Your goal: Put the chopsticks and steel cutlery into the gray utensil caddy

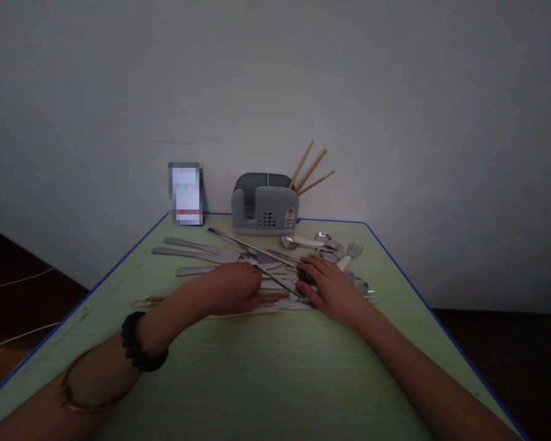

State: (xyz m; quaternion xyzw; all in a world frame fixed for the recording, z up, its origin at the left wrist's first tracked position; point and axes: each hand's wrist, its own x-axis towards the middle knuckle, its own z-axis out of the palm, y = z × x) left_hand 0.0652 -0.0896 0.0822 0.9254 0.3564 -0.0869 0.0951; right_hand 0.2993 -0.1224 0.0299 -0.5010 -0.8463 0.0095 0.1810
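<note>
My left hand (239,286) is low over a spread of cutlery, its fingers curled down and closed. What they hold, if anything, is hidden. Beside its knuckles lies a metal spoon (275,277), the handle slanting toward my other hand. Wooden chopsticks (270,297) show just past the left fingertips. My right hand (333,288) rests palm down on the right part of the pile, thumb and fingers apart, touching metal cutlery. Table knives (188,252) lie at the left, and a fork (352,251) with a pale handle lies beyond the right hand.
A grey cutlery holder (275,211) stands at the back against the wall, with several chopsticks (313,168) leaning out of its right side. A lit phone (187,195) is propped up to its left. The green table (275,373) has a blue edge.
</note>
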